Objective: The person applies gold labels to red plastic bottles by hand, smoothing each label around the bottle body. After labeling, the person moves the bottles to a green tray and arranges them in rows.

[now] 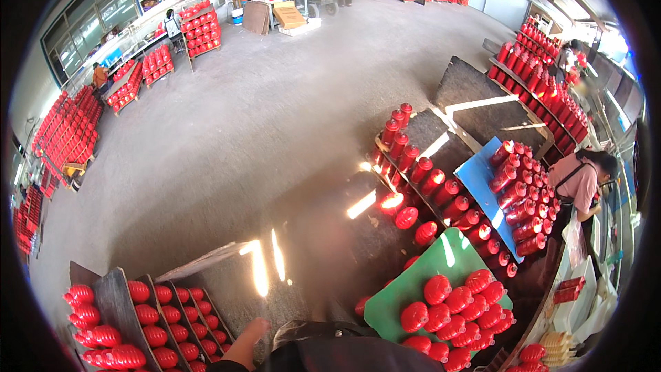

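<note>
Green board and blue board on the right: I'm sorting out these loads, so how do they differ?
The green board bears rounded red containers; the blue board bears longer, cylindrical red containers. The green board lies nearer the camera; the blue board lies farther off. Both leave part of their surface bare and catch a streak of light.

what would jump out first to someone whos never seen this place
Glossy red containers would likely draw the eye first: rounded ones on a green board at lower right and slimmer ones on a blue board beyond it. Next come bright patches of light at lower centre, above the person's left hand.
</note>
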Demonstrator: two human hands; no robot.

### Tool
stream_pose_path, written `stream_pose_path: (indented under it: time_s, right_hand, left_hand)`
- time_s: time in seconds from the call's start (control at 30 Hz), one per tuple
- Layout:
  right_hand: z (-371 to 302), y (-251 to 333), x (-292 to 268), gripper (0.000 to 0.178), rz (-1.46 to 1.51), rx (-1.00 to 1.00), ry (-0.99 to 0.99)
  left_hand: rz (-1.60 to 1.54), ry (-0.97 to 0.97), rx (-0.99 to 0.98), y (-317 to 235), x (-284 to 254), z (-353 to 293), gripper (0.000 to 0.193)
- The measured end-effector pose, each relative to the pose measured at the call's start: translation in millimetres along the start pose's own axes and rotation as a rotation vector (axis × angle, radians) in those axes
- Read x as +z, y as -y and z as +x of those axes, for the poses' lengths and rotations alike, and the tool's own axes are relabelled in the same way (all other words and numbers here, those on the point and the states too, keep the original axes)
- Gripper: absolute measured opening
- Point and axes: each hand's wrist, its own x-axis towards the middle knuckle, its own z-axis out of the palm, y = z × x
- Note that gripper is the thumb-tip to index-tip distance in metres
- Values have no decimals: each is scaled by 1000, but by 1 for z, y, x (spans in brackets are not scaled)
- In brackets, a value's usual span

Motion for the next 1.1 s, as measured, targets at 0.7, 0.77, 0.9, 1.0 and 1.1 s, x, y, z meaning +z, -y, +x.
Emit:
stream_pose_path:
  time_s: [0.7,0.77,0.9,1.0,1.1]
  right_hand:
    - [34,-32,-19,48,169,52,-9]
    - [29,-47,-25,47,185,63,-24]
    - [18,-74,-33,47,212,104,-63]
    - [10,-86,-34,46,225,149,-96]
    - [1,-89,-30,46,241,203,-127]
  left_hand:
    - [182,85,-44,-246,-166,131,31]
    - [129,86,-24,-281,-165,116,33]
    - [178,94,122,-320,-167,91,34]
    - [191,158,198,-341,-162,93,33]
    - [188,309,260,-359,-157,111,35]
